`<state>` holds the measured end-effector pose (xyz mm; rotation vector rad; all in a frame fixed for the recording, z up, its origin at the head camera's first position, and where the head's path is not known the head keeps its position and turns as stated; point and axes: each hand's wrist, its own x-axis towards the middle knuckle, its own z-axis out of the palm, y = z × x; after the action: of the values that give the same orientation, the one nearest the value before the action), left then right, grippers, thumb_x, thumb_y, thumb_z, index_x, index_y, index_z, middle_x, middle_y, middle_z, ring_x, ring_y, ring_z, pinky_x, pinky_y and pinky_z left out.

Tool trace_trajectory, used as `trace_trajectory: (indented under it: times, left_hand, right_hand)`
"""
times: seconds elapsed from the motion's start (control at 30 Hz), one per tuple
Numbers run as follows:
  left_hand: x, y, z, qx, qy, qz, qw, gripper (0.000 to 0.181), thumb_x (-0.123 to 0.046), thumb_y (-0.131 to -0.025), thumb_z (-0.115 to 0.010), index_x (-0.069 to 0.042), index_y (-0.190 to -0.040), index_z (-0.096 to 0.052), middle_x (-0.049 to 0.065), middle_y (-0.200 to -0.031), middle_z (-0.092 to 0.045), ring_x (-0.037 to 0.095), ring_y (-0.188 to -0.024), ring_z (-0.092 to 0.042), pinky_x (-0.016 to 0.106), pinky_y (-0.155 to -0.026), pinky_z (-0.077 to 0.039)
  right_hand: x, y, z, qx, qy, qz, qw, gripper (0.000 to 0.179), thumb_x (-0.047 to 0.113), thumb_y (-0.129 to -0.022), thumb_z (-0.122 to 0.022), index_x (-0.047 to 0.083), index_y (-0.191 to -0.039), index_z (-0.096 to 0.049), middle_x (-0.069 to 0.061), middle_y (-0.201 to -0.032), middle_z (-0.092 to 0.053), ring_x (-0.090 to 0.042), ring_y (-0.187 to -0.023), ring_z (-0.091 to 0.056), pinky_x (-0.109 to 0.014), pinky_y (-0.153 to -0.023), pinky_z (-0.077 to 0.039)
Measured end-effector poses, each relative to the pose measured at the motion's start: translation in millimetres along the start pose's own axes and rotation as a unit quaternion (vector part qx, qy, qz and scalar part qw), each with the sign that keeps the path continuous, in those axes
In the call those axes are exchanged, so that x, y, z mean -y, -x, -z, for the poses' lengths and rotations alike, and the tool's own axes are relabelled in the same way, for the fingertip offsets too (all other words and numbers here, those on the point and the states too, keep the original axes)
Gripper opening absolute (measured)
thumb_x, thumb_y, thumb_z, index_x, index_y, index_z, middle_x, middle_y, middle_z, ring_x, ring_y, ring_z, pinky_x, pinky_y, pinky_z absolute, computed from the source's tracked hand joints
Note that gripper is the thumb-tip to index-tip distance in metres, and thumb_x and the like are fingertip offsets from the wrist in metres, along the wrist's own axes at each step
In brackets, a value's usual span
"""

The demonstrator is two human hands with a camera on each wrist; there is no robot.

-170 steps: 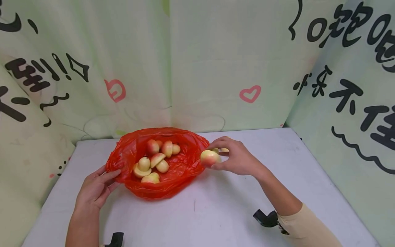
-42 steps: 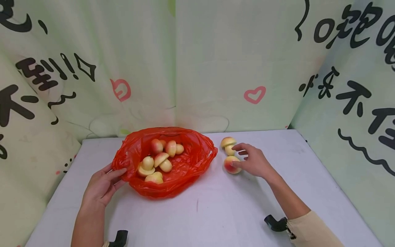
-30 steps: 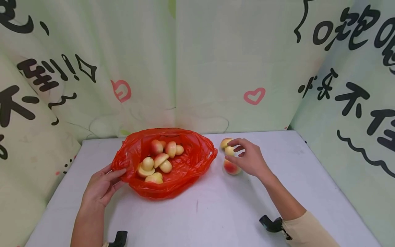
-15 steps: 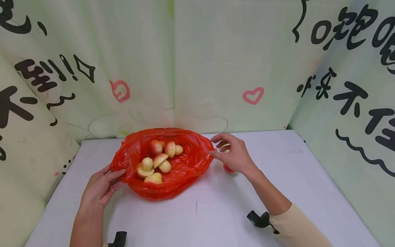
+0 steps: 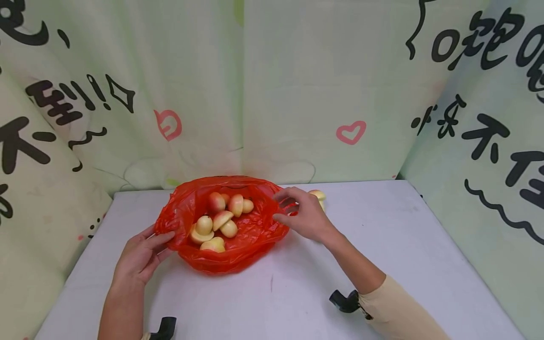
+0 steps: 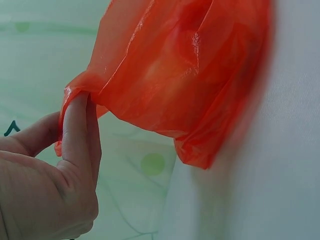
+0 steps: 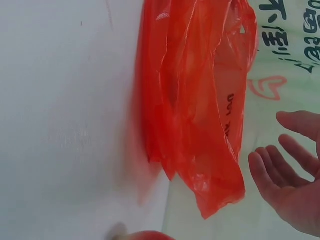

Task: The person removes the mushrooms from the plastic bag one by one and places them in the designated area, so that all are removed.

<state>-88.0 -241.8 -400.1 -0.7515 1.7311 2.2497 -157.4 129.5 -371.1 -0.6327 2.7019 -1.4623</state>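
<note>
A red plastic bag (image 5: 259,236) stands wide-mouthed on the table, with several red-and-yellow mushrooms (image 5: 221,219) lying inside. My left hand (image 5: 138,259) pinches the bag's left rim; in the left wrist view the film drapes over the fingers (image 6: 75,130), with the thumb against its other side. At the right rim is my right hand (image 5: 308,215), fingers loosely curved and nothing in them. The right wrist view shows that hand (image 7: 295,175) beside the bag's side (image 7: 195,110). Behind it, a pale mushroom (image 5: 318,194) sits on the table, partly hidden.
A white-covered table (image 5: 255,307) carries everything. Printed curtains (image 5: 289,94) rise at its back and sides. At the bottom of the right wrist view, the red top of a round thing (image 7: 150,236) shows on the table.
My right hand held a mushroom by the bag, then released it on the table beside another. Empty, it has since moved left to the bag's right rim. The left hand keeps its hold.
</note>
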Motion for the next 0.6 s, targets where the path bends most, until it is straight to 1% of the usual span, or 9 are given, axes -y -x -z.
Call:
trace_trajectory:
  times: [0.23,0.43,0.6]
  left_hand:
    - [-0.7,0.2,-0.7,-0.002,0.004,0.002,1.0000,0.084,-0.026,-0.096,-0.077,-0.026,-0.165,-0.030,-0.007,-0.141,-0.050,0.006,-0.112,-0.065,0.027,-0.097,-0.059]
    - [0.1,-1.3,-0.2,-0.002,0.004,-0.001,1.0000,0.083,-0.025,-0.097,-0.076,-0.025,-0.166,-0.029,-0.007,-0.142,-0.050,0.006,-0.111,-0.066,0.027,-0.097,-0.059]
    - [0.0,-1.7,-0.3,-0.002,-0.001,-0.001,1.0000,0.083,-0.025,-0.098,-0.075,-0.025,-0.166,-0.028,-0.006,-0.143,-0.049,0.005,-0.109,-0.067,0.027,-0.096,-0.059]
  right_hand:
    - [4,-12.7,-13,0.024,0.008,0.017,0.9995,0.039,0.011,-0.090,-0.081,0.012,-0.126,-0.069,-0.004,-0.123,-0.070,-0.031,-0.114,-0.068,-0.042,-0.097,-0.061]
    - [10,-26.7,-21,0.043,0.038,0.012,0.9983,0.038,0.015,-0.090,-0.082,0.016,-0.126,-0.070,0.000,-0.123,-0.071,-0.025,-0.115,-0.067,-0.041,-0.099,-0.060]
    - [12,-39.6,-25,0.068,0.058,0.007,0.9960,0.040,0.014,-0.090,-0.081,0.013,-0.129,-0.069,-0.001,-0.126,-0.071,-0.025,-0.117,-0.066,-0.043,-0.100,-0.059]
